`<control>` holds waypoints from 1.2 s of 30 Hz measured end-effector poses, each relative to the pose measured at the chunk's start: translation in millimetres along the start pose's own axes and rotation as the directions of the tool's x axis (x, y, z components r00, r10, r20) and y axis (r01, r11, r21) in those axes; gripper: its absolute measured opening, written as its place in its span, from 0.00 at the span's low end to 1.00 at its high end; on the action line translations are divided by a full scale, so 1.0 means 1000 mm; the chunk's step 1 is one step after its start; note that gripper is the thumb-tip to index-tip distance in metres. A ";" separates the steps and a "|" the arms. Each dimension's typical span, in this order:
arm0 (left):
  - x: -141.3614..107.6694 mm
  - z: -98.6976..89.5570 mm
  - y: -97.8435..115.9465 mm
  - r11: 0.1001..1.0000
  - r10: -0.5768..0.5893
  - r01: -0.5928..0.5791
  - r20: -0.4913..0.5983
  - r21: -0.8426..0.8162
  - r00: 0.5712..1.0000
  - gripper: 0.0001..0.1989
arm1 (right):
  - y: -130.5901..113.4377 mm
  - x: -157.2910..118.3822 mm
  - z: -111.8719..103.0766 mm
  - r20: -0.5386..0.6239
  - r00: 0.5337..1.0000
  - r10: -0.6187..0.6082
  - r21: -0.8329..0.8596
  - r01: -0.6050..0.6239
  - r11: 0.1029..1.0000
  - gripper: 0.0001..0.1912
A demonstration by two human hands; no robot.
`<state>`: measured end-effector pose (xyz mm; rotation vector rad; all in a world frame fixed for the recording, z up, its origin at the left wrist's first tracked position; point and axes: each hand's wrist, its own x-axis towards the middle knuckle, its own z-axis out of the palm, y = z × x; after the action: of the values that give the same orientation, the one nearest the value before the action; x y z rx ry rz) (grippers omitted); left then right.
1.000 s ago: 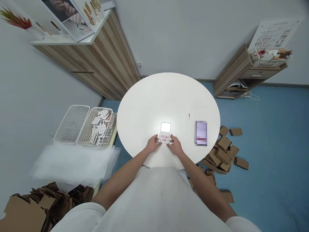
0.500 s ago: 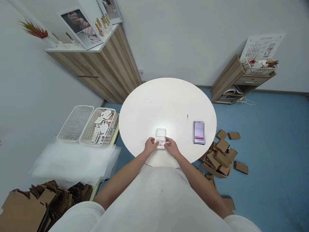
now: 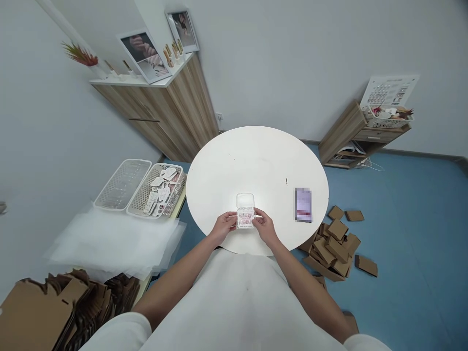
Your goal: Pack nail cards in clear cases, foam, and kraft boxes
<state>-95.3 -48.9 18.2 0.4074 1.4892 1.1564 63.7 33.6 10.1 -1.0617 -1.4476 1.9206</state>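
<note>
A small clear plastic case stands near the front of the round white table, its transparent lid raised and tilted away from me. Inside lie several small pink pieces in rows, which look like press-on nails. My left hand grips the case's left edge between thumb and fingers. On the opposite edge, my right hand pinches it in the same way. Whether the case touches the tabletop I cannot tell.
A phone-like purple item, blurred, lies on the table's right. Left stand a white basket of small packets, a second basket, translucent sheets and flattened cardboard. Small brown boxes are heaped at lower right.
My left thumb has moved off the pink pieces to the case's left side, and my right fingers have shifted along its right edge. The whole view has tilted slightly upward.
</note>
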 end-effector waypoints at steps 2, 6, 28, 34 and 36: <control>-0.001 -0.002 0.002 1.000 0.023 -0.023 0.009 -0.003 1.000 0.22 | -0.003 -0.002 0.002 -0.018 1.000 -0.003 0.014 0.003 1.000 0.26; -0.003 -0.005 0.004 0.997 0.071 -0.071 0.042 -0.008 0.997 0.22 | -0.008 0.001 0.000 -0.117 0.992 0.043 0.092 -0.033 0.995 0.28; -0.006 -0.048 0.007 0.980 -0.011 0.056 0.230 -0.192 0.973 0.21 | -0.030 0.005 0.047 -0.092 0.996 0.005 0.021 -0.003 1.000 0.19; -0.005 -0.051 0.013 0.969 -0.007 0.074 0.275 -0.234 0.961 0.20 | -0.031 -0.009 0.055 -0.102 0.995 0.021 0.154 -0.005 0.988 0.19; -0.005 -0.051 0.014 0.968 -0.006 0.071 0.262 -0.239 0.965 0.20 | -0.030 -0.014 0.058 -0.087 0.996 0.017 0.195 0.001 0.981 0.19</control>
<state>-144.3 -68.5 25.6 0.3412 1.1061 1.1912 22.3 -0.5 50.2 -1.0482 -1.1818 1.9495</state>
